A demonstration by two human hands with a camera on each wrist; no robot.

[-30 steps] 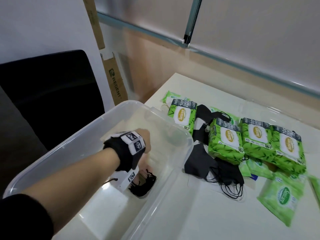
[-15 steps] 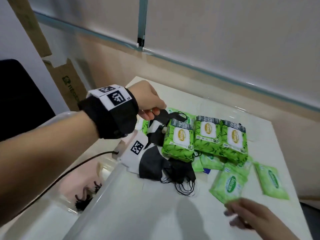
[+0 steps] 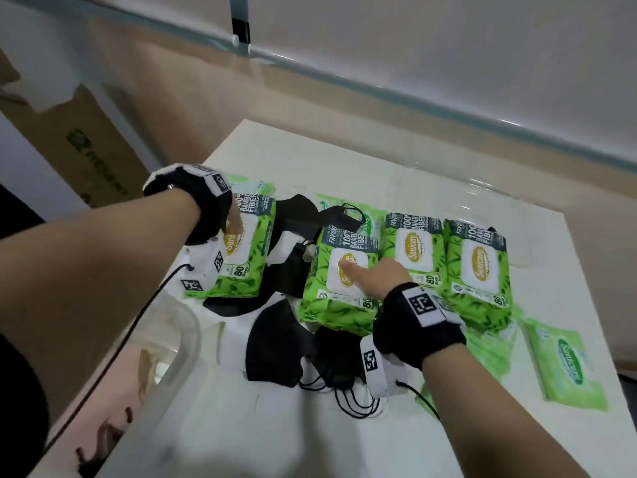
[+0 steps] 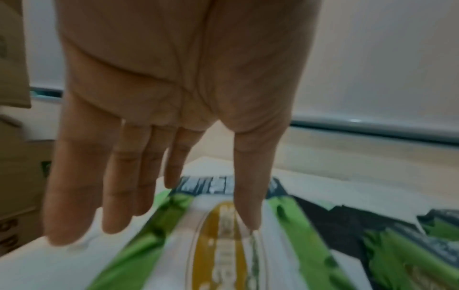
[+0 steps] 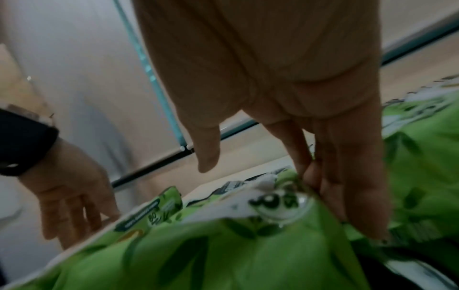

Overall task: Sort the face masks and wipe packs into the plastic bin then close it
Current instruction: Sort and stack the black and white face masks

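Wipe packs [image 3: 410,250] sit behind face masks [image 3: 275,343] — bin [image 3: 186,343] at left.

The wipe packs [image 3: 477,267] at centre read "Sanicare", "100% BAMBOO FIBER", "FAVORI…" and "80". The flat pack [image 3: 565,367] at 4 o'clock reads "Sanicare". The carton [image 3: 93,160] at 9 o'clock bears blurred green lettering.

wipe packs [image 3: 341,281] = glossy green plastic film w/ smooth white label on top. face masks [image 3: 275,343] look like matt black cloth, thin cord loops. bin [image 3: 186,339] is clear shiny plastic. table [image 3: 344,436] smooth off-white, slight sheen. cardboard [image 3: 86,150] at back, matt brown.
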